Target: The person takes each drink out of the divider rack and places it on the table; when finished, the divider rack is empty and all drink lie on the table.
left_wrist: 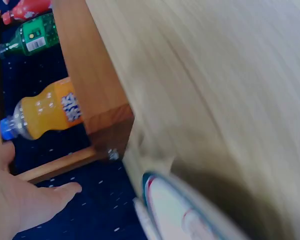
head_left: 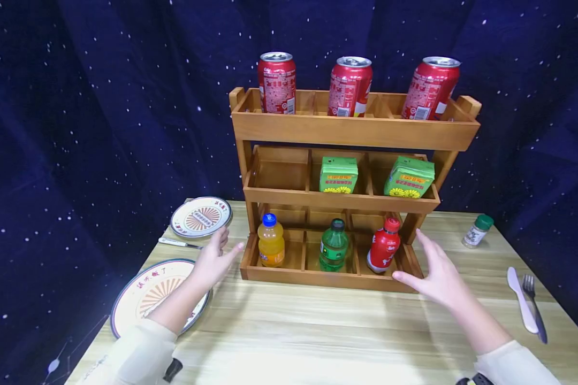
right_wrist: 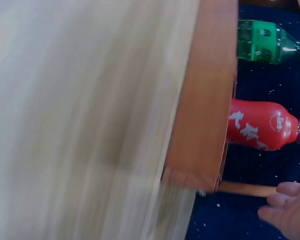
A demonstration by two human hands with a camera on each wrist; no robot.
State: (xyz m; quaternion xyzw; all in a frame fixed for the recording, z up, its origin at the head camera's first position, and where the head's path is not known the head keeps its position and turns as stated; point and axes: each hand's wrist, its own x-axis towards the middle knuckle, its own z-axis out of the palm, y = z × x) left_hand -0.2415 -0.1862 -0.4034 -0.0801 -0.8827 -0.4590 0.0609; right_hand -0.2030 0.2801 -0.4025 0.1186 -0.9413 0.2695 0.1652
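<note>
A three-tier wooden rack (head_left: 318, 279) stands on the table. My left hand (head_left: 215, 262) is beside its lower left end, thumb spread from the fingers, holding nothing. Off its lower right end is my right hand (head_left: 438, 275), likewise spread and empty. The bottom tier holds an orange drink bottle (head_left: 272, 243) with a blue cap, a green bottle (head_left: 334, 247) and a red bottle (head_left: 384, 246). Two green drink cartons (head_left: 339, 175) sit in the middle and right compartments of the middle tier. Along the top tier stand three red soda cans (head_left: 350, 88).
At left lie a small plate (head_left: 201, 216), a white-handled utensil (head_left: 173, 242) and a larger plate (head_left: 149, 289), partly behind my left forearm. To the right are a green-capped shaker (head_left: 478, 231), a white knife (head_left: 521, 299) and a dark fork (head_left: 534, 307). A dark starry curtain (head_left: 125, 107) hangs behind.
</note>
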